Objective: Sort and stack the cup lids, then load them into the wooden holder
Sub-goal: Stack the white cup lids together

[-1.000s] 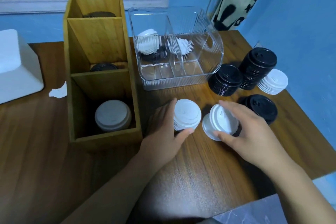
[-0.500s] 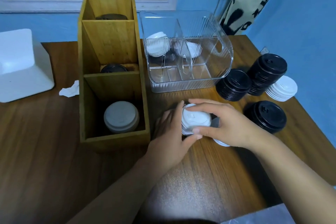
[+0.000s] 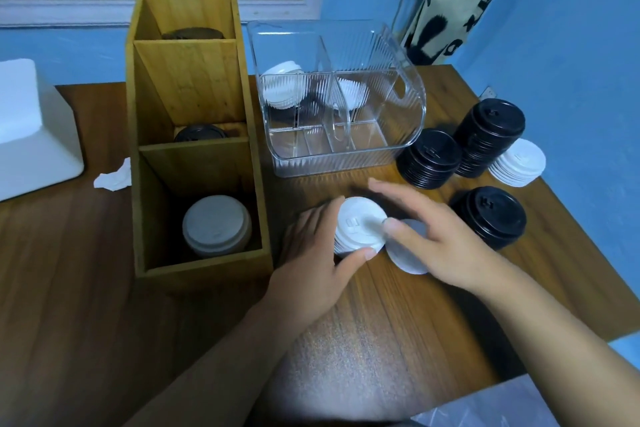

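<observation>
A short stack of white cup lids [image 3: 358, 227] stands on the wooden table beside the wooden holder [image 3: 197, 87]. My left hand [image 3: 311, 263] cups that stack from the left, thumb curled round its near side. My right hand [image 3: 436, 236] hovers over the stack's right edge with fingers spread and nothing in it; a single white lid [image 3: 403, 258] lies flat under it. The holder's near compartment holds white lids [image 3: 216, 224]; the middle one holds dark lids [image 3: 199, 132], and the far one has a dark lid too.
A clear plastic organizer [image 3: 398, 94] with a few white lids stands behind the hands. Three black lid stacks [image 3: 429, 158] [image 3: 488, 135] [image 3: 491, 215] and a white lid stack [image 3: 517, 163] sit at the right. At left lie a white box [image 3: 31, 128] and crumpled paper [image 3: 114, 177].
My right hand set the white lids it held onto the stack in my left hand, then let go and drew back to the right. One lid stayed flat on the table.
</observation>
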Motion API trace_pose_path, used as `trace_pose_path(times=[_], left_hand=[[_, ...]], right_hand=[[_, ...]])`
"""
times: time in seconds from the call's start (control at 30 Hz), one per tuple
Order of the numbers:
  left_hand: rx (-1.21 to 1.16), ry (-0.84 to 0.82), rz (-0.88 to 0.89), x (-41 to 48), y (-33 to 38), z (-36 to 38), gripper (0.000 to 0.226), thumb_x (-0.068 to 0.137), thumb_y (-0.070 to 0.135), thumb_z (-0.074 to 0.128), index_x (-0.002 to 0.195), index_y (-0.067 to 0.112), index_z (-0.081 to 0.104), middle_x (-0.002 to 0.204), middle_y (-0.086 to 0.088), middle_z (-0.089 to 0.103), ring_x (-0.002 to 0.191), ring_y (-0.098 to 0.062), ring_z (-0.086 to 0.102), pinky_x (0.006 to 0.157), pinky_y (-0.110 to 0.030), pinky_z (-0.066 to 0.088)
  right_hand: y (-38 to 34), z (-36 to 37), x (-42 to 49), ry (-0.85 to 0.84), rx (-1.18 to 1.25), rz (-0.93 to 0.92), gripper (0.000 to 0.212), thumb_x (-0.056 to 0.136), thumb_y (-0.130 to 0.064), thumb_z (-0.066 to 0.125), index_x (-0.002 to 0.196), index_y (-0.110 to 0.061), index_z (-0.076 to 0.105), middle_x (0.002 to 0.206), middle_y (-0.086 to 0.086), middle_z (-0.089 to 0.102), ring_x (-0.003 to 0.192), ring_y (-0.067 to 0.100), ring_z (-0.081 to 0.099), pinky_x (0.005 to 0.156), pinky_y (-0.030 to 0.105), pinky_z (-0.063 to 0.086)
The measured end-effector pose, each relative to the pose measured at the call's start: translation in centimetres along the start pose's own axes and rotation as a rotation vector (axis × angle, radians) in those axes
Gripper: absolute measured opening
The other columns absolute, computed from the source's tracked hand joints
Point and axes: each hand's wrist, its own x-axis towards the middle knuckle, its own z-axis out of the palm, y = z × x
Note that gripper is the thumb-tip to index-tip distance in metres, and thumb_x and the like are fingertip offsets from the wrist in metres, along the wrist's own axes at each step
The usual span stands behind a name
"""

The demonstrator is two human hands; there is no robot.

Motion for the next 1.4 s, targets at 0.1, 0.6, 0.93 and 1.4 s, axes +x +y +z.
trace_pose_path(times=[0.1, 0.6, 0.93, 1.4], left_hand=[[-0.004, -0.014, -0.005, 0.1, 0.0, 0.0, 0.077, 0.092, 0.054, 0.065, 0.155, 0.036, 0.025, 0.151, 0.019, 0.033, 0.141, 0.0, 0.021, 0.118, -0.029, 0.022], [-0.008, -0.043, -0.056, 0.0, 0.3, -0.2, 0.079, 0.092, 0.053, 0.066, 0.156, 0.037, 0.023, 0.153, 0.017, 0.031, 0.141, -0.003, 0.022, 0.119, -0.035, 0.026], [-0.064, -0.064, -0.111, 0.1, 0.0, -0.2, 0.093, 0.086, 0.06, 0.068, 0.159, 0.039, 0.014, 0.157, 0.007, 0.03, 0.146, -0.015, 0.023, 0.118, -0.041, 0.029], [-0.003, 0.02, 0.026, 0.1, -0.5, 0.3, 0.087, 0.088, 0.064, 0.06, 0.159, 0.029, 0.024, 0.154, 0.014, 0.037, 0.143, -0.005, 0.028, 0.119, -0.033, 0.023]], right_hand=[[0.8, -0.7, -3.1, 0.236, -0.106, 0.116, 0.049, 0.095, -0.049, 0.061, 0.14, -0.03, 0.055, 0.142, -0.021, 0.055, 0.133, 0.0, 0.049, 0.112, 0.034, 0.041], [1.0, 0.0, -4.0, 0.399, -0.105, 0.165, 0.053, 0.074, -0.04, 0.083, 0.123, -0.034, 0.062, 0.124, -0.021, 0.064, 0.119, 0.009, 0.058, 0.102, 0.039, 0.049], [0.1, 1.4, 1.4, -0.005, -0.072, -0.026, 0.048, 0.083, -0.047, 0.076, 0.128, -0.032, 0.068, 0.144, -0.014, 0.055, 0.135, -0.002, 0.047, 0.115, 0.032, 0.039], [-0.1, 2.1, 2.3, -0.018, -0.107, -0.023, 0.054, 0.085, -0.05, 0.072, 0.131, -0.022, 0.067, 0.135, -0.013, 0.059, 0.127, -0.002, 0.052, 0.109, 0.022, 0.04]])
